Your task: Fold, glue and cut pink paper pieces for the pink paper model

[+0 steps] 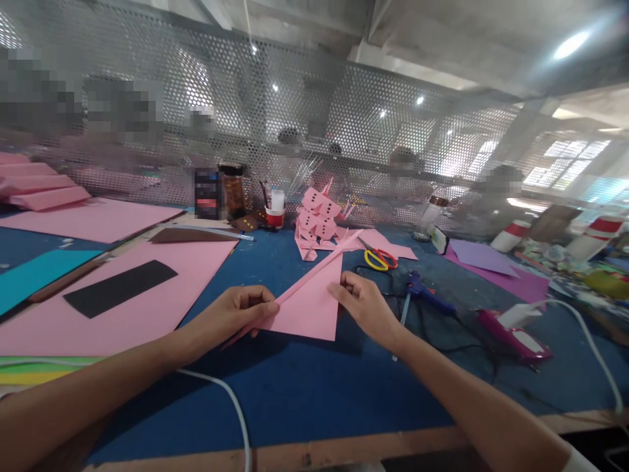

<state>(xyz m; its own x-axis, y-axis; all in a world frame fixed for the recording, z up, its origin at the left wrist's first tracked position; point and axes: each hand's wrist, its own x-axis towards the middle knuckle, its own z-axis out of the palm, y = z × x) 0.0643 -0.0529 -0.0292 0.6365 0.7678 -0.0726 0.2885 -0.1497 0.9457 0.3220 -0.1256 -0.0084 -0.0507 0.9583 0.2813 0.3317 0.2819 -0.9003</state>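
Between my hands, a piece of pink paper (309, 305) is held up over the blue table; a narrow rolled edge runs diagonally along its upper left side. My left hand (246, 311) pinches the lower end of that roll between thumb and fingers. On the other side, my right hand (361, 298) grips the paper's right edge, thumb in front and fingers behind. Just beyond stand pink folded paper figures (317, 219) with black dots. Close to my right hand lie scissors (378, 257) with yellow and red handles and a blue glue gun (425, 292).
Left are pink sheets (206, 282), a black paper strip (120, 288) and a teal sheet (44, 275). A jar (234, 190) and a red-white cup (274, 216) stand behind. Purple paper (511, 278), a magenta power strip (515, 337) and cables lie right. Perforated metal screen (295, 111) at back.
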